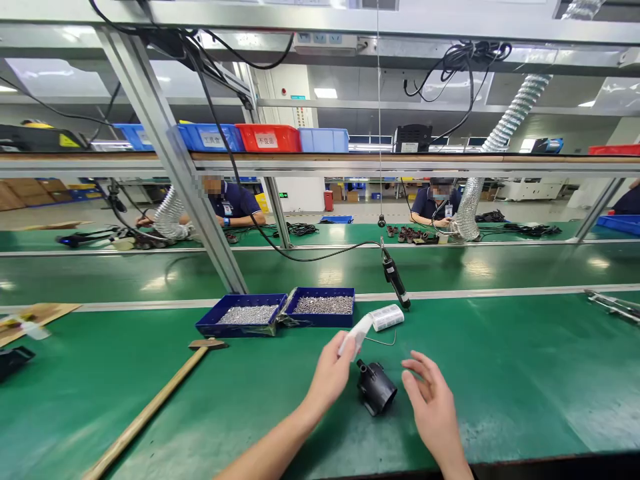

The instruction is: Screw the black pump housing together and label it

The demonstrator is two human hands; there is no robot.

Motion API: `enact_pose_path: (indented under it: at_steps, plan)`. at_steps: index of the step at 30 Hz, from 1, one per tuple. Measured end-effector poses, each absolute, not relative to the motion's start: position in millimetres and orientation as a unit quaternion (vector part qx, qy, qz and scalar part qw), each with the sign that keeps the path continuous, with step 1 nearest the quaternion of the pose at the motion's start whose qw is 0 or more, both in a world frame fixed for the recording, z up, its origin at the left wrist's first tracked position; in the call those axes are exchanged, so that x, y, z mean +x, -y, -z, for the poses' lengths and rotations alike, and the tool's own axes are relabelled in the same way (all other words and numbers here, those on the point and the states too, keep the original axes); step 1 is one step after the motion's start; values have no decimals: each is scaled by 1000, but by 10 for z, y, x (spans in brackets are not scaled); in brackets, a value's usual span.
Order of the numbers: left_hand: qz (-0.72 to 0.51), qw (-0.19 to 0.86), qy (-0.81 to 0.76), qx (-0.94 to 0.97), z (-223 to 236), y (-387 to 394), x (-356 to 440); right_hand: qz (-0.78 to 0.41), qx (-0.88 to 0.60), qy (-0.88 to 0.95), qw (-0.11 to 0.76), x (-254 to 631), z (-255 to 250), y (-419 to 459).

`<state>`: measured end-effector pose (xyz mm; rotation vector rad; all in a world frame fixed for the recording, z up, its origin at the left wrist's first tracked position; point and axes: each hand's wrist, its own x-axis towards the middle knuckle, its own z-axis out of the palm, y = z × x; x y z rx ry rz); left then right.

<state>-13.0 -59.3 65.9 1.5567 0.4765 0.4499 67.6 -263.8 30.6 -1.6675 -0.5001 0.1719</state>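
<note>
My left hand (pixel 336 360) is closed on a strip of white label paper (pixel 358 335), pinched between thumb and fingers. The strip's far end reaches a white roll of labels (pixel 387 318) lying on the green bench; I cannot tell whether they are joined. Just below the strip, a black plastic cylindrical housing (pixel 378 389) with a small spout lies on its side, its wide mouth facing lower right. My right hand (pixel 434 405) hovers to the right of the housing, fingers curved and apart, holding nothing. A thin bent hex key (pixel 383 343) rests behind the housing.
Two blue trays of small metal parts (pixel 240 315) (pixel 324 305) stand behind my left hand. A black electric screwdriver (pixel 396 279) hangs on its cable above the roll. A long-handled hammer (pixel 160 400) lies left. Across the bench, two people sit working.
</note>
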Motion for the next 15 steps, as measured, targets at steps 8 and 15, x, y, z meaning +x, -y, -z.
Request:
enact_pose_path:
  at_steps: [8, 15]
  plan:
    - [-102, 839, -140, 517, -134, 905, 398, -165, -730, 168, 642, 492, -173, 2733]
    - [-142, 829, -66, 537, -317, 993, 230, -361, -646, 126, 661, 378, -476, 2850]
